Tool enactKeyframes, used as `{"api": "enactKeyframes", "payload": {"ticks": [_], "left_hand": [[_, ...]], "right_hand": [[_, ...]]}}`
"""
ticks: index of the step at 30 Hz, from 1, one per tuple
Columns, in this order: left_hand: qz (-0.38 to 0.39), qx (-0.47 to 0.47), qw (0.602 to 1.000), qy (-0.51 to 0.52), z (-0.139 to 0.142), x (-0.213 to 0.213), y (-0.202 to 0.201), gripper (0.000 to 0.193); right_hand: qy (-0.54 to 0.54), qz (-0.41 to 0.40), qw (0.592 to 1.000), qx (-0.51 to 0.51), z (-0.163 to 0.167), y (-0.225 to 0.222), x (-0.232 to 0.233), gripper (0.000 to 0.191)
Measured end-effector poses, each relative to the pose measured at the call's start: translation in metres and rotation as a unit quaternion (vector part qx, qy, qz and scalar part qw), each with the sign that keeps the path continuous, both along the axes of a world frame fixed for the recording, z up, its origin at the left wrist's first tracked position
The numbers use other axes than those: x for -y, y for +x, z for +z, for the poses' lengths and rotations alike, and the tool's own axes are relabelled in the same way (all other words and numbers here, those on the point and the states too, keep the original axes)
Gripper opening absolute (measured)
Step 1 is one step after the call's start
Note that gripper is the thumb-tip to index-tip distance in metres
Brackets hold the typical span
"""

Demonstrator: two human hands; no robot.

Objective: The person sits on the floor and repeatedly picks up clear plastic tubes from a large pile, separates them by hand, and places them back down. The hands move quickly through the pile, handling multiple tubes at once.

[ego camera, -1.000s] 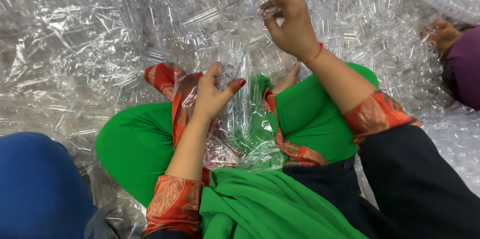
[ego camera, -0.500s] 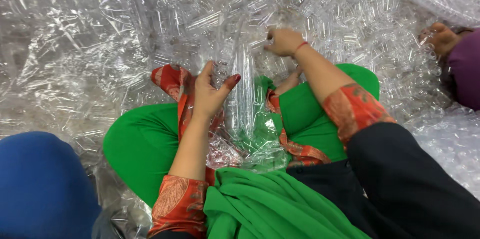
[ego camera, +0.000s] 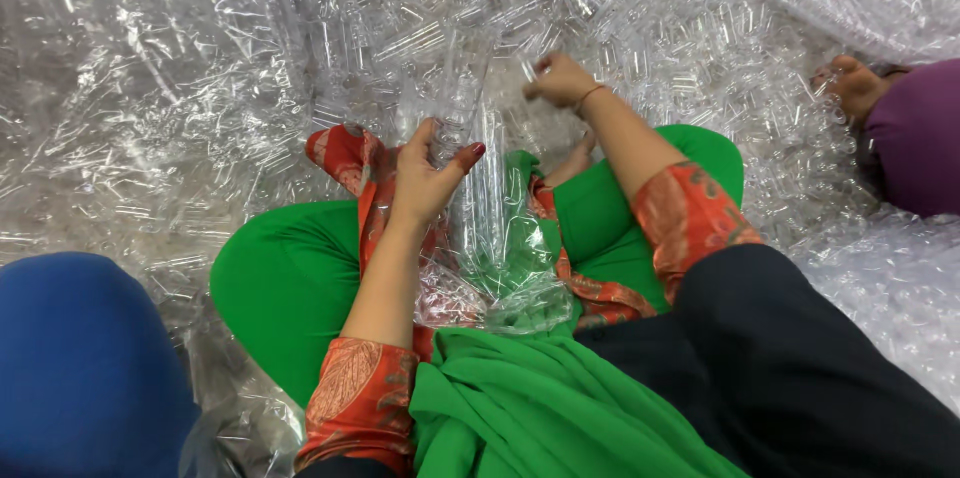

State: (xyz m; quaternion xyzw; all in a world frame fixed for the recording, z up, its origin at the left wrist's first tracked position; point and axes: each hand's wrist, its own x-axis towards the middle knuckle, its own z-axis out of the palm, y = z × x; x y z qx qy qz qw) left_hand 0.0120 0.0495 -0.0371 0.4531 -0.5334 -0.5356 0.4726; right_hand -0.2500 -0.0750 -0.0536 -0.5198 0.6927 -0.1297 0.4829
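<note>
Closest to me, below both hands, my green scarf (ego camera: 560, 408) is bunched in my lap, and a clear plastic bag (ego camera: 490, 278) stands between my crossed legs with small clear tubes inside it. My left hand (ego camera: 425, 178) is closed round the upper part of that bag, thumb and fingers wrapped on the film, holding its mouth up. If that grip slackens, I judge the slippery film could slide through my fingers, the bag would sag, and the tubes would spill back into my lap.

A little farther out, to the right of the left hand, my right hand (ego camera: 560, 83) is curled nearly closed just above the heap; it seems to pinch a few tubes, though I cannot tell for sure, since clear pieces vanish against clear pieces. Held that loosely, some could drop short of the bag's mouth.

Beyond both hands lies the pile of clear tubes (ego camera: 620, 8) on crinkled plastic sheeting (ego camera: 150, 88). Far right of my right hand, another person's hand (ego camera: 850, 88) works the same heap; we could collide reaching.
</note>
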Motion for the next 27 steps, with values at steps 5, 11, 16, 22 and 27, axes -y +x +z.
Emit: {"api": "enactKeyframes", "payload": {"ticks": [5, 11, 16, 22, 27], "left_hand": [[-0.001, 0.024, 1.000, 0.020, 0.000, 0.003, -0.003, 0.035], [-0.035, 0.049, 0.998, -0.003, 0.007, 0.002, -0.003, 0.042], [-0.059, 0.096, 0.992, -0.060, 0.014, -0.003, -0.001, 0.058], [-0.077, 0.107, 0.990, -0.050, 0.021, -0.005, 0.001, 0.057], [-0.069, 0.053, 0.992, -0.089, 0.023, -0.004, 0.001, 0.054]], "right_hand": [[-0.038, -0.056, 0.920, 0.385, 0.082, -0.027, -0.012, 0.043], [-0.197, 0.208, 0.936, 0.202, 0.191, -0.044, -0.027, 0.058], [-0.270, 0.415, 0.868, -0.019, 0.234, -0.023, -0.027, 0.054], [-0.193, 0.441, 0.876, 0.040, 0.250, -0.012, -0.023, 0.052], [-0.172, 0.354, 0.906, 0.159, 0.251, -0.018, -0.021, 0.043]]}}
